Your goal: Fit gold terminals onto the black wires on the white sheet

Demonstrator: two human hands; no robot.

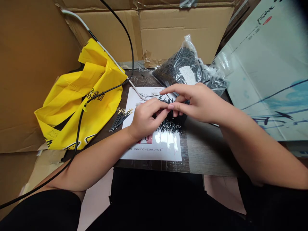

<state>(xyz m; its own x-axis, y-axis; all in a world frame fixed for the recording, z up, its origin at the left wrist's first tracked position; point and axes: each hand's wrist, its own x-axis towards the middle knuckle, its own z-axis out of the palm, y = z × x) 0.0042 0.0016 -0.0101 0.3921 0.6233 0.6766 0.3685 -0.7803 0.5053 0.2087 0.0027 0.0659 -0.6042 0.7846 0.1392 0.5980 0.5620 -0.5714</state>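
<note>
My left hand (146, 117) and my right hand (192, 101) meet over a pile of short black wires (172, 123) lying on a white laminated sheet (158, 146). Both hands curl their fingers together in a pinch at the top of the pile; what sits between the fingertips is too small to name. The right index finger stretches out to the left above the rest. A small bundle of black wires with gold tips (120, 118) lies left of the sheet, apart from both hands.
A clear plastic bag of black wires (187, 67) lies behind the sheet. A yellow bag (79, 102) sits at the left, crossed by a black cable (79, 125) and a white cable (106, 53). Cardboard walls stand at left and back; a pale printed box (269, 70) stands right.
</note>
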